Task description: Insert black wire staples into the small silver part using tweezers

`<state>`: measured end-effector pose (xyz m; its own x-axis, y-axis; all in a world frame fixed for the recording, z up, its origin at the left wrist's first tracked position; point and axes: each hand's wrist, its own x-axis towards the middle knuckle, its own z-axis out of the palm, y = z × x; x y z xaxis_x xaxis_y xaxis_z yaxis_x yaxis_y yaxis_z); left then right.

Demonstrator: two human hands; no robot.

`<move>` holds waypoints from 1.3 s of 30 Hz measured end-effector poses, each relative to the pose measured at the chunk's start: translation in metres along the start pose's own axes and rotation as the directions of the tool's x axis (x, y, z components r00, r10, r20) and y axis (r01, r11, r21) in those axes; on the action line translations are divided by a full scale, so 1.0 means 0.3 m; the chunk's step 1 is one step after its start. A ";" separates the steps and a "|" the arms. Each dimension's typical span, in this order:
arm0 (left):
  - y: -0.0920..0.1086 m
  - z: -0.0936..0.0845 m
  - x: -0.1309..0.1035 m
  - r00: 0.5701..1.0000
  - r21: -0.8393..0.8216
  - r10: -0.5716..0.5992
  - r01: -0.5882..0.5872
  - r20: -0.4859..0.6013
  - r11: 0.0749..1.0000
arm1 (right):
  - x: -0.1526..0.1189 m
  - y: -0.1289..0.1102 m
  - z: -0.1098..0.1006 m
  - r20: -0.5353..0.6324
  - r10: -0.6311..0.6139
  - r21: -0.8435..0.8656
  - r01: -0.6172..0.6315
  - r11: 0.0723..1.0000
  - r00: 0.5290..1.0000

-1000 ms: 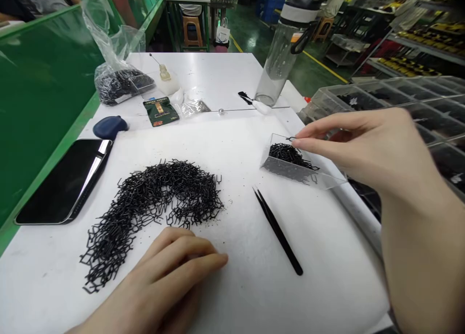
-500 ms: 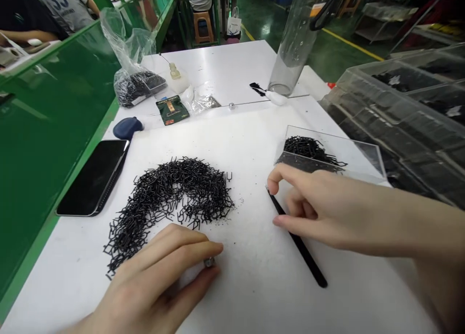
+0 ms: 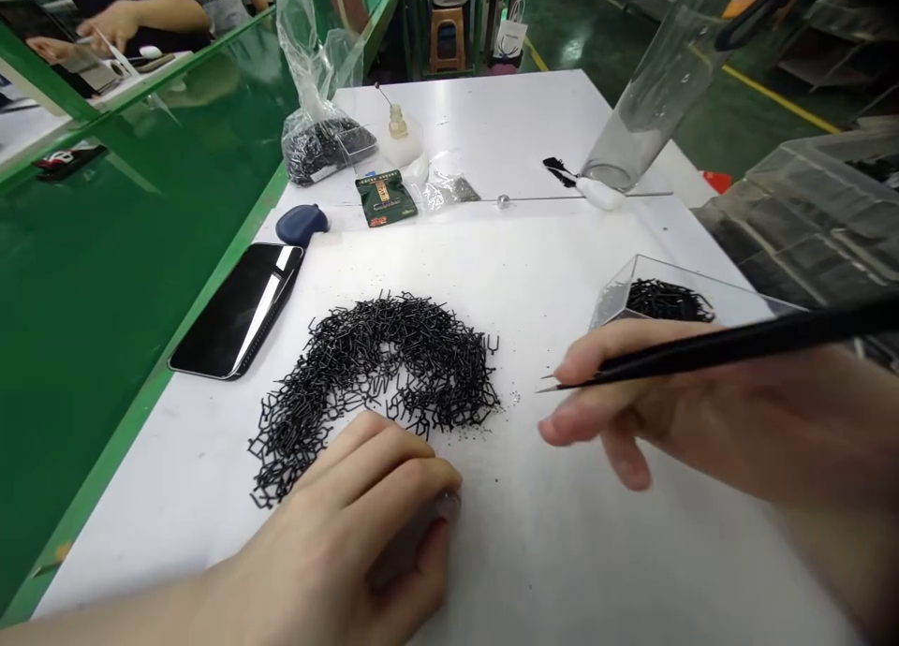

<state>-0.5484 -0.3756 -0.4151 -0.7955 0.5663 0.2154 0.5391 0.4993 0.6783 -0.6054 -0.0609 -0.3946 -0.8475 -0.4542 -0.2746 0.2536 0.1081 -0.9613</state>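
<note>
Black fine-tipped tweezers (image 3: 709, 351) lie across my right hand (image 3: 674, 403), gripped at the thumb and index finger. Their tips point left, above the white work surface. My left hand (image 3: 365, 524) is closed in a pinch low in the middle, with a small shiny piece (image 3: 448, 506) at its fingertips, mostly hidden by the fingers. Just beyond that hand lies an arched heap of small black forked pieces (image 3: 393, 332). More thin black pieces (image 3: 667, 300) sit in a clear plastic box (image 3: 618, 290) behind my right hand, which partly hides it.
A phone (image 3: 239, 314) and a dark blue case (image 3: 302, 225) lie left, by the green partition (image 3: 203, 187). Farther back are a bagged black heap (image 3: 327, 145), a green packet (image 3: 386, 199) and a tall clear bottle (image 3: 653, 84). Another person's hand (image 3: 116, 23) shows beyond the partition.
My right hand has picked the tweezers up from the table and turned their tips leftward. My left hand keeps its pinch. The view has shifted, so the table's things appear farther right.
</note>
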 end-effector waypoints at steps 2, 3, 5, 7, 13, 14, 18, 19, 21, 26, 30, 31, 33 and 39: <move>-0.006 0.001 0.000 1.000 -0.022 0.003 -0.003 0.003 1.000 | 0.008 0.020 0.031 0.064 -0.029 0.162 0.018 0.987 0.998; -0.009 0.001 0.000 1.000 -0.031 0.004 -0.004 0.002 1.000 | 0.010 0.028 0.048 0.080 -0.051 0.205 0.034 0.978 0.996; -0.012 0.001 -0.003 1.000 -0.042 0.006 -0.006 0.000 0.999 | 0.012 0.038 0.076 0.059 -0.095 0.135 0.086 0.987 0.994; -0.014 0.001 -0.006 1.000 -0.038 0.003 -0.002 0.005 0.999 | 0.012 0.044 0.091 0.027 -0.142 0.001 0.142 0.990 0.989; -0.014 0.000 -0.005 0.999 -0.034 -0.019 0.019 0.028 0.999 | 0.019 0.047 0.082 -0.010 -0.327 -0.412 0.294 0.862 0.945; -0.013 0.000 -0.003 0.999 -0.037 -0.025 0.026 0.030 0.999 | 0.021 0.045 0.080 -0.012 -0.333 -0.437 0.295 0.850 0.943; -0.009 0.005 0.001 0.999 -0.051 -0.049 0.050 0.022 0.997 | 0.025 0.048 0.083 -0.069 -0.333 -0.480 0.262 0.838 0.940; -0.008 0.006 0.002 0.998 -0.050 -0.054 0.054 0.017 0.997 | 0.024 0.051 0.085 -0.105 -0.347 -0.487 0.256 0.835 0.932; -0.009 0.009 0.004 0.998 -0.049 -0.057 0.057 0.013 0.997 | 0.021 0.061 0.088 -0.190 -0.371 -0.504 0.234 0.831 0.909; -0.010 0.011 0.009 0.999 -0.033 -0.046 0.047 0.014 0.998 | 0.013 0.084 0.080 -0.241 -0.383 -0.544 0.203 0.814 0.892; -0.004 0.012 0.006 0.999 -0.028 -0.047 0.047 0.018 0.998 | 0.011 0.091 0.071 -0.250 -0.371 -0.524 0.197 0.829 0.895; -0.003 0.012 0.005 0.999 -0.027 -0.045 0.045 0.018 0.999 | 0.011 0.090 0.070 -0.256 -0.368 -0.511 0.198 0.836 0.894; -0.003 0.011 0.004 0.999 -0.022 -0.045 0.046 0.023 0.999 | 0.012 0.087 0.070 -0.260 -0.372 -0.490 0.210 0.846 0.891; -0.016 0.006 0.013 0.999 -0.013 -0.026 0.027 0.036 1.000 | 0.012 0.083 0.078 -0.240 -0.354 -0.497 0.199 0.845 0.904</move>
<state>-0.5535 -0.3746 -0.4186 -0.7990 0.5763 0.1719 0.5138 0.5058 0.6929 -0.5913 -0.0806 -0.4189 -0.9677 -0.2368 0.0864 -0.1861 0.4402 -0.8784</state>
